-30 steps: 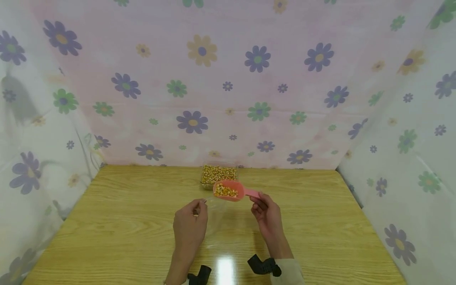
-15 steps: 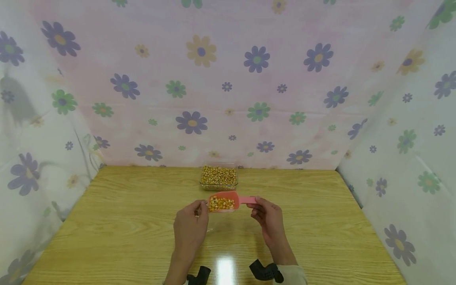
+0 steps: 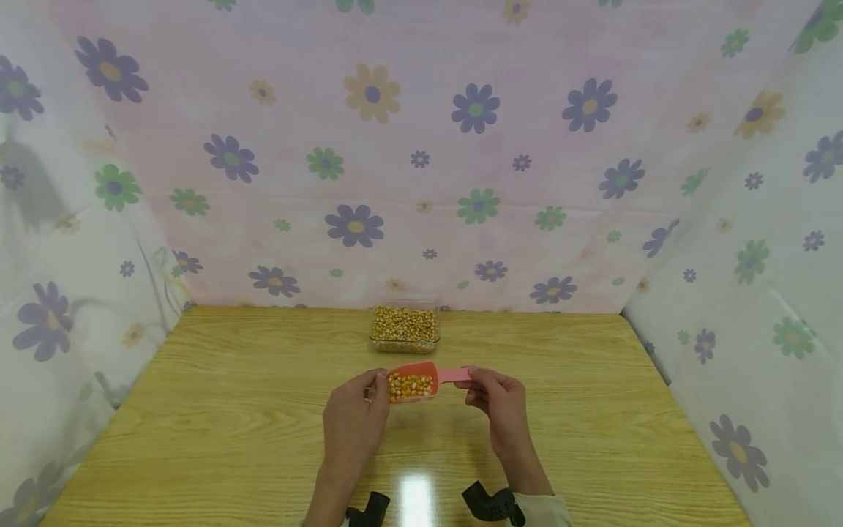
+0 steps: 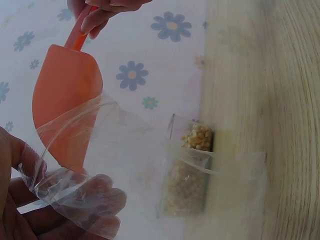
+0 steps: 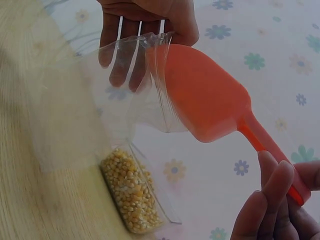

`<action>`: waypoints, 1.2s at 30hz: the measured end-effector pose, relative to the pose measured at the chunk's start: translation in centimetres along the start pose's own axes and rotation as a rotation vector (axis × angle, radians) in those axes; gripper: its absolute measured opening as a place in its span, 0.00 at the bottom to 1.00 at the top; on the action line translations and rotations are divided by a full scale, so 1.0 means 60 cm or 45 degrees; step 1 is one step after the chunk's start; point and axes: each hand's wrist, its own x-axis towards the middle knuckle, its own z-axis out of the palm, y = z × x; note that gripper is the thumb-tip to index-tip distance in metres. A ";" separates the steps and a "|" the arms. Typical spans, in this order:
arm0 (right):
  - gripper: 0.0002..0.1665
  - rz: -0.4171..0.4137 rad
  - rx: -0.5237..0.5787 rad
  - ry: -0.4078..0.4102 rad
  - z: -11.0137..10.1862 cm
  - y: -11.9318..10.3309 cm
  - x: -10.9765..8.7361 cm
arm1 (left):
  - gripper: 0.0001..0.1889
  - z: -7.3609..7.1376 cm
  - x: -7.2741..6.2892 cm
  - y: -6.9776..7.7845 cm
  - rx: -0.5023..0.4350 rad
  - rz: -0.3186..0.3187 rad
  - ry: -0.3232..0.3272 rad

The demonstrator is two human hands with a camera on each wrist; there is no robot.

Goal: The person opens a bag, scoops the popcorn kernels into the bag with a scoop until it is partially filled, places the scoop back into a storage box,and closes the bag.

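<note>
My right hand [image 3: 503,410] grips the handle of a pink-orange scoop [image 5: 205,95] that carries corn kernels [image 3: 410,386]. My left hand [image 3: 356,417] pinches the rim of a clear plastic bag [image 4: 135,150], which hangs below it, its mouth spread. In both wrist views the front end of the scoop is inside the bag's mouth. The bag looks empty and is hardly visible in the head view. Behind the hands, a clear rectangular container [image 3: 405,347] full of corn kernels stands on the table.
The wood-grain table [image 3: 230,410] ends at a flower-print cloth [image 3: 421,183] at the back, with more cloth at both sides. A black wrist mount [image 3: 490,505] sits on the right forearm, another [image 3: 369,509] on the left.
The scoop of kernels has moved left and toward me, away from the container, and its front end has entered the bag. My left hand has stayed nearly in place.
</note>
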 end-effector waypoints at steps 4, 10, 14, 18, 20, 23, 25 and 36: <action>0.13 -0.010 -0.023 0.023 0.003 -0.001 -0.001 | 0.13 0.000 -0.001 0.000 0.011 0.018 -0.003; 0.15 -0.057 -0.051 0.026 0.007 -0.008 -0.007 | 0.12 -0.002 -0.003 0.004 0.034 0.022 0.004; 0.17 -0.088 -0.059 0.016 0.010 -0.015 -0.011 | 0.12 -0.002 -0.005 0.005 0.030 0.012 0.006; 0.18 -0.107 -0.086 0.014 0.014 -0.022 -0.012 | 0.12 -0.002 -0.007 0.005 0.031 0.032 0.009; 0.18 -0.115 -0.100 0.014 0.016 -0.025 -0.011 | 0.12 -0.002 -0.006 0.004 0.038 0.036 0.010; 0.17 -0.128 -0.115 0.009 0.018 -0.027 -0.012 | 0.12 -0.003 -0.006 0.004 0.049 0.043 0.010; 0.16 -0.140 -0.123 0.004 0.019 -0.029 -0.012 | 0.12 -0.003 -0.006 0.005 0.062 0.049 0.018; 0.14 -0.174 -0.181 -0.016 0.027 -0.036 -0.009 | 0.12 -0.004 -0.005 0.008 0.085 0.055 0.033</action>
